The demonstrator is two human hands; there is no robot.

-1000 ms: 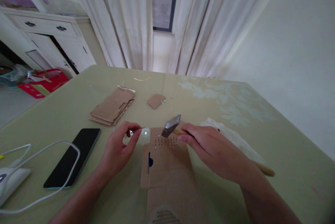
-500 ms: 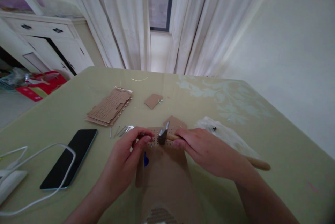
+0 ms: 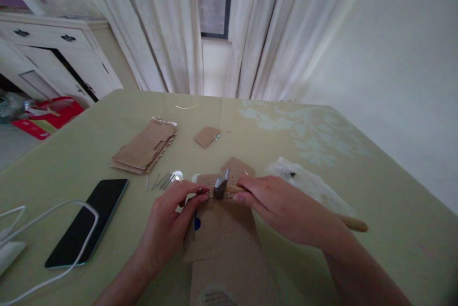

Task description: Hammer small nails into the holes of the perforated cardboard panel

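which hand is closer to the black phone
Left. The left hand is just to the right of the phone, with bare table between them. The right hand grips the hammer farther right, beyond the left hand.

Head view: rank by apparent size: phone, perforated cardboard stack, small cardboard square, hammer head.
1. phone
2. perforated cardboard stack; the phone lies nearer the camera, so this order is unsure
3. small cardboard square
4. hammer head, partly hidden
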